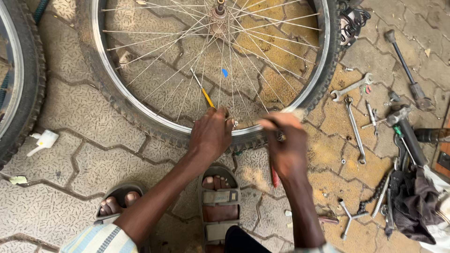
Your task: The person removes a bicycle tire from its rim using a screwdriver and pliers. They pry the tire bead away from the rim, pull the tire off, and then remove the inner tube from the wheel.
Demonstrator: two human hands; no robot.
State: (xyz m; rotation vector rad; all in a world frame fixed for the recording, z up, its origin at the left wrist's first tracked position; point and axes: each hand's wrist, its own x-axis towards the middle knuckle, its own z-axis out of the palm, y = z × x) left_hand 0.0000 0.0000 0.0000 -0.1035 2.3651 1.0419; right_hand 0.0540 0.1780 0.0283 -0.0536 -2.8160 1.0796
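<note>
A spoked bicycle wheel with a knobby black tyre and a silver metal rim (pixel 140 112) lies flat on the paved floor of grey and ochre interlocking blocks (pixel 79 140), its near edge just in front of the person's sandalled feet. Both hands meet at that near edge. The left hand (pixel 211 136) rests on the rim with its grip closed around a thin tool with a yellow handle (pixel 206 96), whose long axis runs up and to the left from the fingers, in among the spokes toward the hub. The right hand (pixel 286 145) sits just beside it, to the right, over the tyre; it is blurred, its grip narrow around a small dark object I cannot make out, with a red-handled tool (pixel 274 177) lying below it. The left hand is the nearer to the spokes.

A small white plastic bottle (pixel 43 141) lies near the floor's left edge. To the right, well apart from the wheel, silver spanners (pixel 352 122) and other hand tools are scattered. A small blue tag (pixel 225 72) shows among the spokes.
</note>
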